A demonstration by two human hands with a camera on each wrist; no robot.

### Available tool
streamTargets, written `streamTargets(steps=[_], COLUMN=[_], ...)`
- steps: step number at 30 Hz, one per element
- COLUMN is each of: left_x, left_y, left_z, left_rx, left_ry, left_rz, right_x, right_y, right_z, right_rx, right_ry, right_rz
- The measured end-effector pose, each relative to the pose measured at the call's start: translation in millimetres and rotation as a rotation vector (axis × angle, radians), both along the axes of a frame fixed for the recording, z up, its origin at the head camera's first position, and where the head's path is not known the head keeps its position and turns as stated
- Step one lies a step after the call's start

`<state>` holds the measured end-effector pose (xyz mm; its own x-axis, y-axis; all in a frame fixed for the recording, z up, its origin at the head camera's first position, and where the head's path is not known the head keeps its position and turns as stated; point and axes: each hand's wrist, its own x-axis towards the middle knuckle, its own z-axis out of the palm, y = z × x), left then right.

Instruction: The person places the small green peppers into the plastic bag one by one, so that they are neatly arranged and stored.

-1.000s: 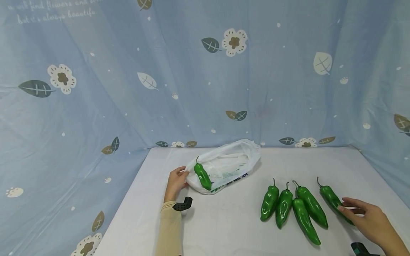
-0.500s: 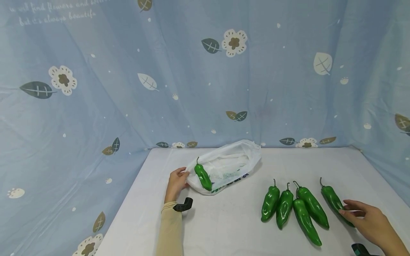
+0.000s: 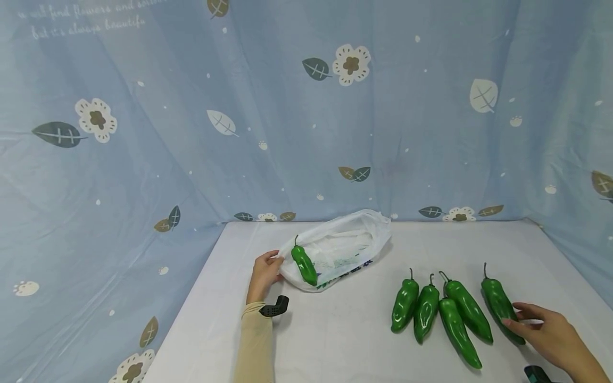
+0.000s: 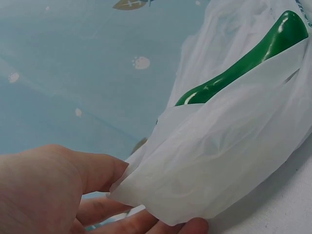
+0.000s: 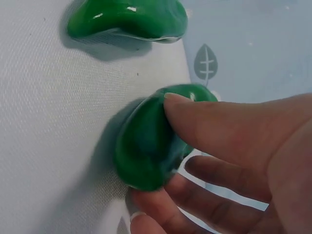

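Note:
On the left, my left hand point(image 3: 265, 274) pinches the rim of a white plastic bag point(image 3: 342, 247) between thumb and fingers. Inside the bag's mouth lies one green chili pepper point(image 3: 304, 265), its stem sticking out past the rim. In the left wrist view the bag's edge point(image 4: 170, 180) passes between my thumb and fingers. At the far right my right hand point(image 3: 551, 332) holds another green pepper point(image 3: 500, 306), thumb on its near side and fingers round the other. The right wrist view shows this pepper point(image 5: 146, 141) end-on, partly behind my thumb.
Left of my right hand lie several more green peppers point(image 3: 404, 306) in a loose cluster on the white tabletop point(image 3: 335, 330). A blue patterned curtain point(image 3: 287, 133) hangs along the back and sides. A black wrist device point(image 3: 274, 307) sits on my left wrist.
The pepper in my right hand has rolled and its stem end has swung slightly right, with my thumb now further over it. My left hand and the bag have stayed in place.

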<state>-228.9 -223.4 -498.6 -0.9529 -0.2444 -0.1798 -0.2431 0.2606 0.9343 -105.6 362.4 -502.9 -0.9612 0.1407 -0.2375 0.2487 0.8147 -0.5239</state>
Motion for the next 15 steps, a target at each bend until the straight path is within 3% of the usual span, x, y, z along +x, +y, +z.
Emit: streamTargets(steps=[15], left_x=[-0.5], left_y=[-2.4], left_z=[-1.8], left_rx=[0.0], left_ry=[0.0], left_rz=[-0.008], right_x=[-1.5], right_y=[1.3], right_z=[3.2], right_rx=[0.0], right_ry=[-0.062], right_rz=[-0.007])
